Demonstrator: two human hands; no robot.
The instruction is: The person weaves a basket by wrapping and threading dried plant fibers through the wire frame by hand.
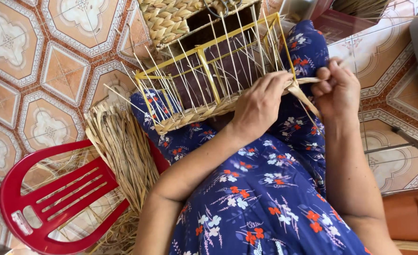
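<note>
Basket frame (209,71): yellow wire, lying across her lap on the blue flowered dress (261,189), its long side running from lower left up to upper right, its thin upright stakes fanning away from her
Woven band (195,115): one plaited row along the frame's near edge, following the same slant
Left hand (261,101): knuckles up, pressed on the band's right end, fingers curled over the straw
Right hand (336,89): clenched, pinching a flat straw strand (305,94) pulled taut between both hands
Straw bundle (124,151): loose, beside her left knee, draped over a red plastic chair (48,198)
Finished basket (171,19): beyond the frame, on the tiled floor (39,71)
</note>
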